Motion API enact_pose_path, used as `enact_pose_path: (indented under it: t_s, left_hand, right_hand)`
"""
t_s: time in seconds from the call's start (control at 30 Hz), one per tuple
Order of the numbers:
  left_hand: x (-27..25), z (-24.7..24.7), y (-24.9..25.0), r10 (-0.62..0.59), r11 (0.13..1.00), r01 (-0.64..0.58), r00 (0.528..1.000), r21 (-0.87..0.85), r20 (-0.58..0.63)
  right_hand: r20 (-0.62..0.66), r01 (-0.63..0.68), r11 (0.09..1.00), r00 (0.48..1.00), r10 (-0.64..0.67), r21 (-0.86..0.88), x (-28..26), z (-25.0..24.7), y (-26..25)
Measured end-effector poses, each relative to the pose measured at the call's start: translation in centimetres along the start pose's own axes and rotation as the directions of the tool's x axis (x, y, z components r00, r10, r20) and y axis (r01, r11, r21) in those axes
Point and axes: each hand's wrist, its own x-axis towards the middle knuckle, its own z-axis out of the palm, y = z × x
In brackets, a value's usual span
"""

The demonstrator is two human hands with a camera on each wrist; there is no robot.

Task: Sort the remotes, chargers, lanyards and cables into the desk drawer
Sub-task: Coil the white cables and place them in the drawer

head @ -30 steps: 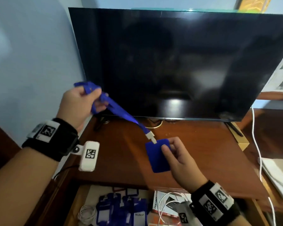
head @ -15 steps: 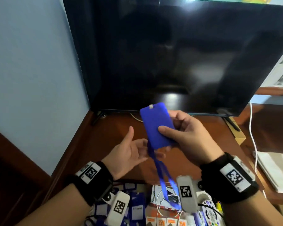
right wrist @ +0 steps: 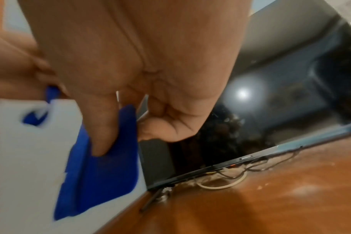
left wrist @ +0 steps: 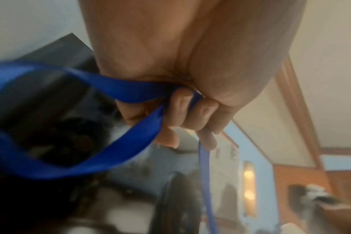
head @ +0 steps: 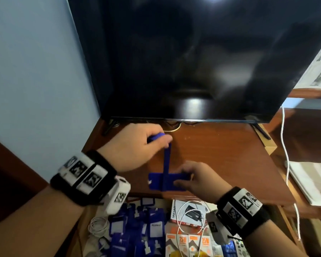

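Note:
A blue lanyard strap (head: pixel 166 164) runs from my left hand (head: pixel 137 145) down across a blue card holder (head: pixel 167 181), which my right hand (head: pixel 196 179) pinches flat above the desk's front edge. In the left wrist view my curled fingers (left wrist: pixel 180 110) grip the strap (left wrist: pixel 118 90), whose loop hangs to the left. The right wrist view shows my thumb (right wrist: pixel 102 126) pressing on the blue holder (right wrist: pixel 102 171). Below, the open drawer (head: pixel 82 229) holds several blue lanyards (head: pixel 135 232), boxed chargers (head: pixel 191 242) and white cables (head: pixel 185 219).
A large black TV (head: pixel 193 58) stands at the back of the brown desk (head: pixel 220 154). The blue wall (head: pixel 35 80) is on the left. A white cable (head: pixel 285 145) hangs at the right, beside papers (head: pixel 309 182) on a lower shelf.
My left hand has taken hold of the strap and lifted it toward the TV. My right hand lowered the holder and turned it sideways near the desk edge.

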Motion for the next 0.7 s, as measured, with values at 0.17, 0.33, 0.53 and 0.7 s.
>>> enact_pose_path:
  t_s: [0.17, 0.33, 0.53, 0.7]
  left_hand:
    - [1.3, 4.4, -8.6, -0.317, 0.942, 0.301, 0.943, 0.145, 0.1]
    - [-4.1, 9.1, -7.4, -0.334, 0.924, 0.381, 0.838, -0.025, 0.431]
    - [-4.2, 5.3, -2.6, -0.173, 0.972, 0.195, 0.972, -0.133, 0.159]
    - [-1.8, 4.6, -7.0, -0.261, 0.962, 0.247, 0.957, 0.115, 0.126]
  right_hand:
    - [-0.208, 0.143, 0.817, 0.978, -0.028, 0.559, -0.9, -1.6, -2.9]
    - [-0.576, 0.211, 0.768, 0.782, 0.238, 0.605, 0.4, -2.6, -1.0]
    - [-0.242, -0.115, 0.989, 0.966, 0.089, -0.094, 1.2, 2.0, 2.1]
    - [0.063, 0.115, 0.962, 0.989, -0.134, 0.247, 0.1, 3.4, -0.5]
